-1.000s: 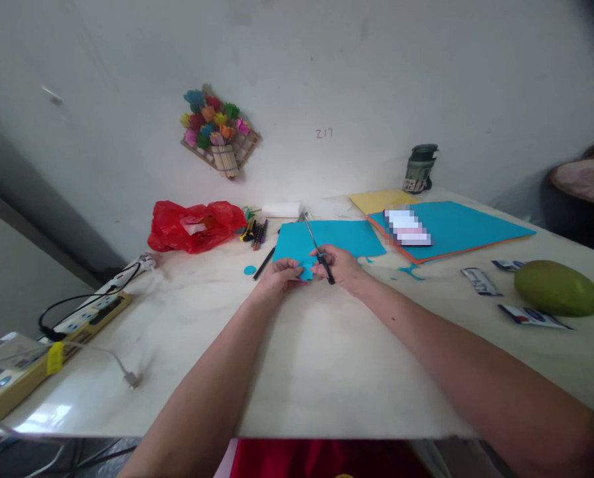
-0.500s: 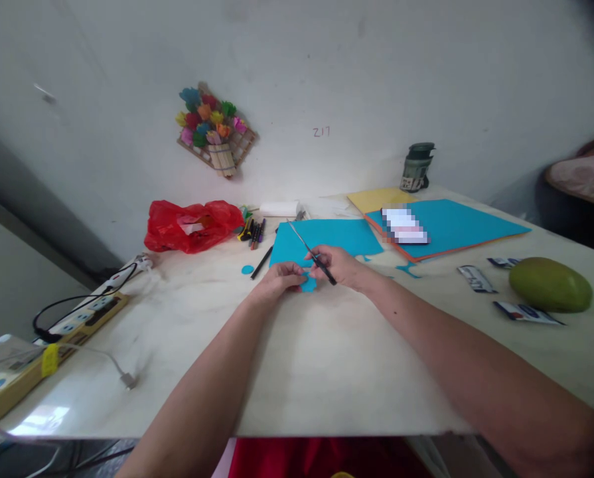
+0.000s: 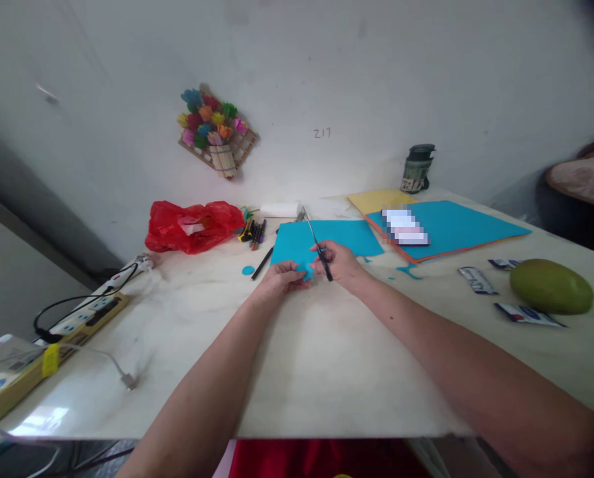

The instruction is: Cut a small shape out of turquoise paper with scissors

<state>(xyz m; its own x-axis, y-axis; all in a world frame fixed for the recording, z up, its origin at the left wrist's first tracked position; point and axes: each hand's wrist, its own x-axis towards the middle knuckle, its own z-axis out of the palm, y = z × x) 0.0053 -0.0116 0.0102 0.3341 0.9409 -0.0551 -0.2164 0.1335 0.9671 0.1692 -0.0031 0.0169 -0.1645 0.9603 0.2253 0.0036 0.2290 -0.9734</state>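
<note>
Between the fingers of my left hand (image 3: 283,277) is a small cut piece of blue paper (image 3: 305,268), partly hidden by the fingers. My right hand (image 3: 337,260) grips a pair of scissors (image 3: 312,232) with dark handles, the blades pointing up and away from me. Its fingertips also come close to the piece's right edge; whether they touch it I cannot tell. Just behind both hands lies a larger blue sheet (image 3: 334,236). Blue scraps (image 3: 409,271) are scattered to its right, and a small blue disc (image 3: 247,270) lies to the left beside a black pen (image 3: 263,263).
On the left are a red plastic bag (image 3: 193,226), several markers (image 3: 257,234) and a power strip (image 3: 90,315). To the right, a phone (image 3: 405,227) rests on stacked coloured paper (image 3: 468,222). A green mango (image 3: 550,285) sits near small packets (image 3: 477,280); a bottle (image 3: 417,168) stands behind.
The scissors have turned more upright and their tips now point farther away. The blue piece has turned and shifted slightly away from me between my hands.
</note>
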